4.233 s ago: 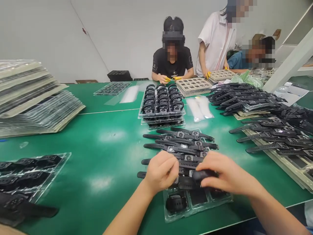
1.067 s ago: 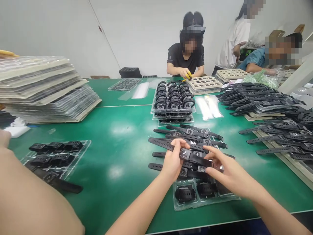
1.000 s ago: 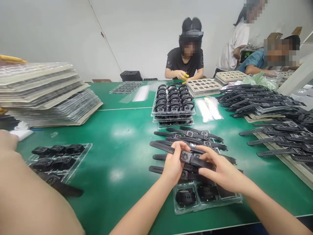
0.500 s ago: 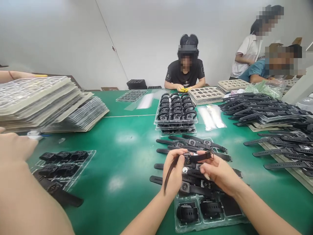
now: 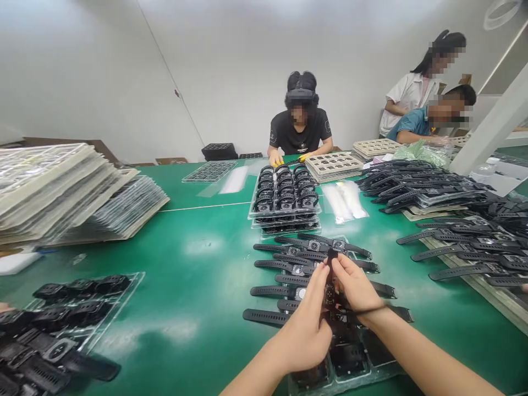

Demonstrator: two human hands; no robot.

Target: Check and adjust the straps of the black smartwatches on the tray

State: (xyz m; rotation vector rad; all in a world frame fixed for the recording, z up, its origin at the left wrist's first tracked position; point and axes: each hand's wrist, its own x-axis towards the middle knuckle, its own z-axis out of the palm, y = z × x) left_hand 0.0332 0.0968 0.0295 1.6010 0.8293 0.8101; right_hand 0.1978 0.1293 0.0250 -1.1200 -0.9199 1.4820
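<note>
My left hand [image 5: 311,324] and my right hand [image 5: 357,283] meet over a tray and both grip one black smartwatch [image 5: 329,294]. Fingertips of both hands pinch its strap near the top, and the watch face hangs between my palms. Under and around my hands, several black watches [image 5: 272,317] lie flat with straps stretched out, some with round sensors facing up. Below them, the clear plastic tray [image 5: 342,385] holds coiled watches in its compartments, partly hidden by my left hand and forearm.
Stacked trays of looped watches [image 5: 285,203] stand ahead. Tall stacks of empty trays [image 5: 45,192] are at left, above another watch tray [image 5: 88,330]. More watches [image 5: 462,247] pile up at right. A person in black [image 5: 301,132] sits opposite, with others at back right.
My hands have come closer together, turning the watch from sideways to upright. The other person's arm at left has mostly left the view. The view has shifted slightly.
</note>
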